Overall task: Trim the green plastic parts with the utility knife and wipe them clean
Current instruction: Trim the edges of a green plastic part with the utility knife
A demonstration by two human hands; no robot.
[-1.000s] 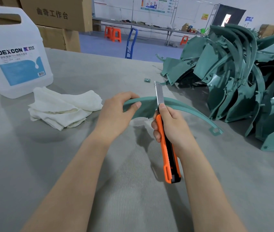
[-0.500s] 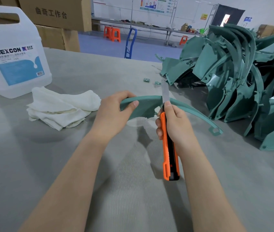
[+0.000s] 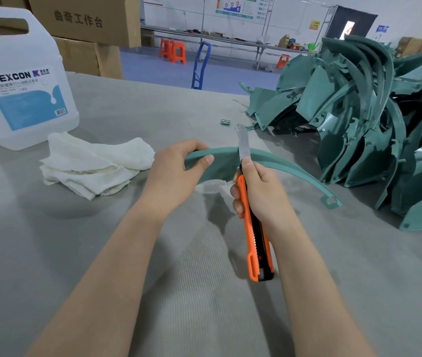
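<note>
A curved green plastic part arcs over the grey table, its right end with a small loop resting on the surface. My left hand grips the part's left end, thumb on its face. My right hand holds an orange and black utility knife upright, with the extended blade crossing the part's upper edge near its middle. A folded white cloth lies to the left of my left hand.
A large pile of green plastic parts fills the right side of the table. A white DEXCON jug stands at the back left, cardboard boxes behind it. A small green offcut lies beyond the blade.
The knife blade has shifted slightly right and back along the part's upper edge. My left hand keeps its grip on the part's left end.
</note>
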